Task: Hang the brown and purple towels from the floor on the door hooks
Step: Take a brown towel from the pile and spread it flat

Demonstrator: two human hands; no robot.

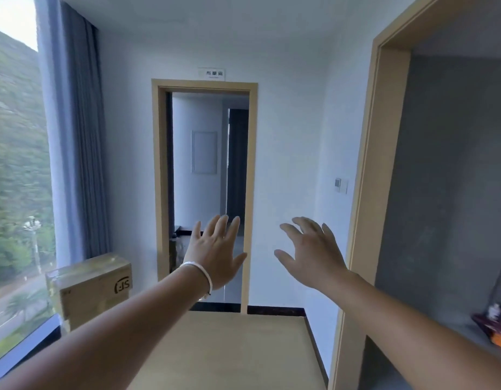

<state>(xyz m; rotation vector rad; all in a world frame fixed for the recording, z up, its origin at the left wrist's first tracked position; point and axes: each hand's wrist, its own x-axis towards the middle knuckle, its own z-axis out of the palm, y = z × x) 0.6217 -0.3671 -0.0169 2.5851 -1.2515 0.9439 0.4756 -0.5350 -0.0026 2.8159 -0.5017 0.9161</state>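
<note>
Towels nowhere in view; left hand (pixel 215 249) and right hand (pixel 311 254) raised with fingers spread wide, holding nothing, before open doorway (pixel 207 192), cardboard box (pixel 94 285) by window at left.

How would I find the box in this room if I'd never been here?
Look at the big window on the left with the long blue-grey curtain. At the foot of the curtain, by the glass, sits a cardboard box. It is the only box in view, yellowish-brown with black letters stamped on its side.
</note>
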